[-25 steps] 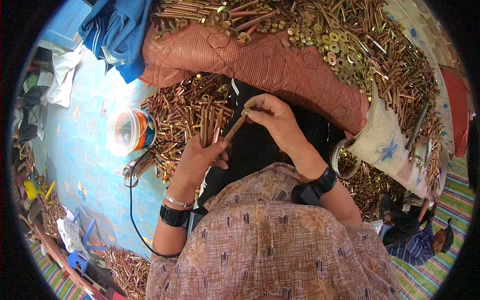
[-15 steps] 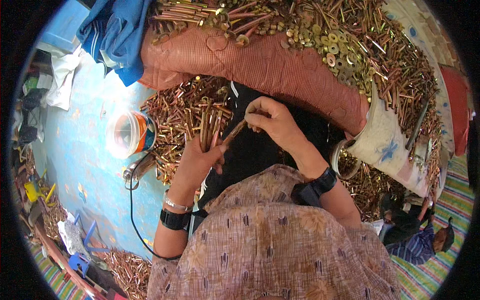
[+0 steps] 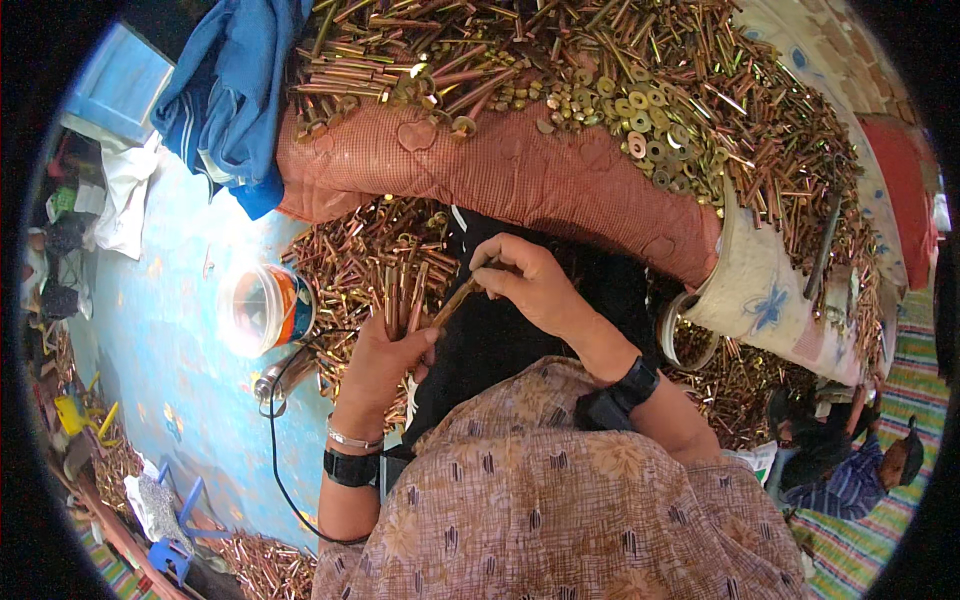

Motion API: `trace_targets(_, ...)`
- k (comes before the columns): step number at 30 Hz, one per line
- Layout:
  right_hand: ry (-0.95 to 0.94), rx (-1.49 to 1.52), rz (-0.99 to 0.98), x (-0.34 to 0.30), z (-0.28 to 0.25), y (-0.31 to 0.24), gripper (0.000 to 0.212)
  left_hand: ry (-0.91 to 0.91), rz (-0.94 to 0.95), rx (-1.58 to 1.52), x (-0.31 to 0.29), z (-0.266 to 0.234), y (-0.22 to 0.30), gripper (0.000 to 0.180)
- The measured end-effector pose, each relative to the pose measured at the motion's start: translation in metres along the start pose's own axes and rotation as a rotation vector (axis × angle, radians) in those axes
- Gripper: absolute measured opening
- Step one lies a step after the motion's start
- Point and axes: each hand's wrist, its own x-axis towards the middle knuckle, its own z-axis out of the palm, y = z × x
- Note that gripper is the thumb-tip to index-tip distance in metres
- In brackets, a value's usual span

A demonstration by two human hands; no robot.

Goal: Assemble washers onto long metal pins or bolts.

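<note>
A bunch of copper-coloured bolts (image 3: 400,292) stands up out of my left hand (image 3: 374,368), which is closed round their lower ends. One more bolt (image 3: 456,304), dull golden, slants between my two hands. Its lower end rests at the left thumb, while the fingertips of my right hand (image 3: 530,284) pinch its upper end. A small part at that end is too hidden to make out. Beyond the left hand lies a heap of loose bolts (image 3: 350,245). Black cloth (image 3: 478,345) is beneath the hands.
A rolled reddish checked cushion (image 3: 480,160) edges a higher pile of bolts, with washers (image 3: 640,120) and nuts by it. At left are a clear plastic tub (image 3: 255,310), a metal cylinder (image 3: 278,380) with a black cable, and blue cloth (image 3: 220,110). Another round container (image 3: 685,335) lies tipped at right.
The whole view has shifted, so the piles and both hands sit lower in the picture. Both hands keep their hold, and the slanting bolt stays between them.
</note>
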Motion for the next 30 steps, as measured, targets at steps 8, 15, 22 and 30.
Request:
trace_targets(8, 0.014, 0.083, 0.049, 0.000, 0.002, -0.009, 0.012, -0.047, -0.059, -0.117, -0.001, -0.002, -0.001, 0.011)
trace_targets(15, 0.013, -0.006, 0.105, 0.002, 0.003, -0.006, 0.010, 0.033, 0.017, -0.029, -0.003, 0.003, 0.000, 0.011)
trace_targets(22, -0.001, -0.081, 0.027, -0.001, 0.001, -0.004, 0.010, 0.004, 0.052, 0.043, -0.002, 0.000, 0.001, 0.011)
trace_targets(30, -0.025, -0.310, -0.161, -0.002, 0.003, 0.000, 0.009, 0.022, -0.073, -0.036, -0.007, 0.000, 0.007, 0.011)
